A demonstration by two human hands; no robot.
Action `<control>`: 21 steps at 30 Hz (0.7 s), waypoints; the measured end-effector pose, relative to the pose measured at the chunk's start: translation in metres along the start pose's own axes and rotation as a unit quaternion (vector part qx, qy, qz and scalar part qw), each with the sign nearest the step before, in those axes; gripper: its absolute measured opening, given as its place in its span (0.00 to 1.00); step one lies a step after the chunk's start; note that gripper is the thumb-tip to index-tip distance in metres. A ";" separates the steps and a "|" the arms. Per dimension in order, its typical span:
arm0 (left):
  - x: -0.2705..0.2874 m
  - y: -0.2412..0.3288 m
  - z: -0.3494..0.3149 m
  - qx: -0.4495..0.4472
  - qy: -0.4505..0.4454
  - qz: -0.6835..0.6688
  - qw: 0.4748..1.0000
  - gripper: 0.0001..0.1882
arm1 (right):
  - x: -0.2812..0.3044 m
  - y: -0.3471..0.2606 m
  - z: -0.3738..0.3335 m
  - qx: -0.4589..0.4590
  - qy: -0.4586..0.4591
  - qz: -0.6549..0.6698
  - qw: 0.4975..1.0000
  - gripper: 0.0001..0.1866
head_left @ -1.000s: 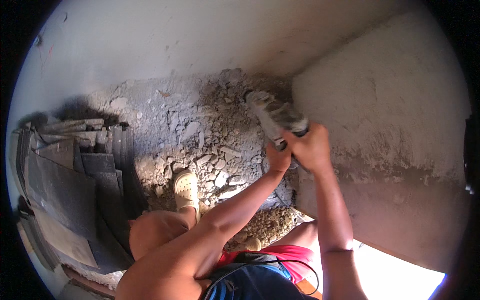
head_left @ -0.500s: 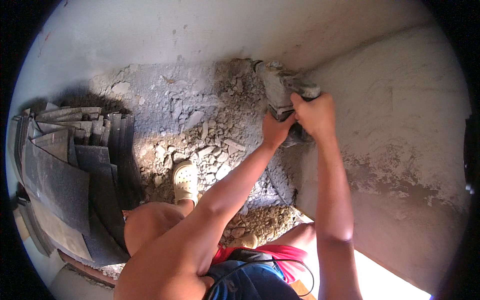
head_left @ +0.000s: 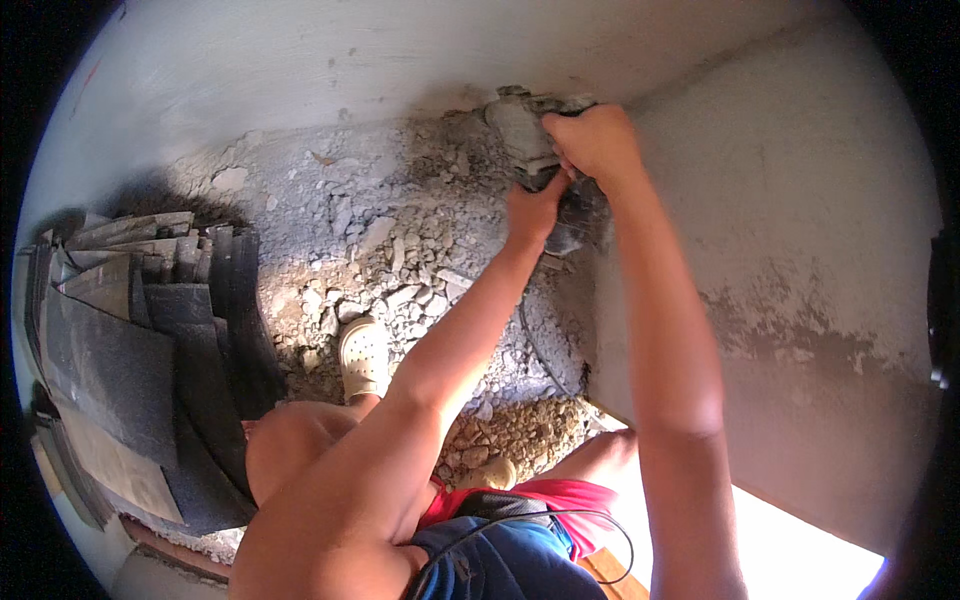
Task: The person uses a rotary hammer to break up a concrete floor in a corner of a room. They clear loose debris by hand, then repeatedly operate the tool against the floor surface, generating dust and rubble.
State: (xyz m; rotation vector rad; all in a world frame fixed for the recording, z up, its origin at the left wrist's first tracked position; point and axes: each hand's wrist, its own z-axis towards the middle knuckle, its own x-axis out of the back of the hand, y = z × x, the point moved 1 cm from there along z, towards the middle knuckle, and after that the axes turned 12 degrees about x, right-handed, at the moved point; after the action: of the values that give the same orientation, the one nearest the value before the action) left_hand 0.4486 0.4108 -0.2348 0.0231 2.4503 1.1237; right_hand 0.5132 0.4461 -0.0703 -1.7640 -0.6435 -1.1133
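Note:
A dusty grey power tool [head_left: 520,135] is at the far corner, where the floor meets two walls. Its working end is hidden, and the dust leaves its exact kind unclear. My left hand [head_left: 533,212] is closed around its near, lower part. Higher up and farther right, my right hand [head_left: 600,148] wraps over the tool's handle, which the fingers mostly cover. A thin dark cord [head_left: 540,355] runs over the rubble below the tool. Broken grey rubble [head_left: 415,300] covers the floor around it.
Many dark, thin sheets [head_left: 110,345] lean stacked along the left side. My left foot, in a pale clog [head_left: 364,355], stands on the rubble. A rough plastered wall [head_left: 770,220] rises close on the right. Bright light enters at the lower right.
Both hands and the tool have moved farther away and slightly left, closer to the far wall. My right hand now hides the handle that showed before.

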 end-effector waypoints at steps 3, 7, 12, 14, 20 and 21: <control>-0.005 -0.020 -0.012 -0.043 -0.015 -0.092 0.995 0.39 | -0.011 0.004 -0.023 0.040 0.044 -0.020 0.998 0.25; 0.010 -0.081 -0.039 -0.167 0.069 -0.067 0.981 0.38 | -0.036 -0.043 -0.097 0.075 -0.020 -0.034 0.996 0.23; 0.018 -0.112 -0.057 -0.156 0.002 -0.026 0.987 0.28 | -0.030 -0.018 -0.141 0.034 0.081 0.031 0.996 0.23; 0.022 -0.116 -0.062 -0.199 0.042 0.017 0.979 0.27 | -0.034 -0.016 -0.156 0.060 0.122 0.074 0.988 0.22; 0.049 -0.108 -0.025 -0.240 -0.033 0.053 0.969 0.20 | -0.061 -0.017 -0.152 0.109 0.167 0.107 0.974 0.21; 0.058 -0.107 -0.018 -0.251 -0.045 0.054 0.966 0.19 | -0.070 -0.020 -0.148 0.114 0.167 0.109 0.973 0.20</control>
State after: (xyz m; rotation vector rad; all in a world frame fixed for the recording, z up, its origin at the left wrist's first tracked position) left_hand 0.4070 0.3377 -0.3240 0.0508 2.0418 1.7192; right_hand 0.4055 0.3248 -0.0997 -1.3737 -0.3472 -1.1015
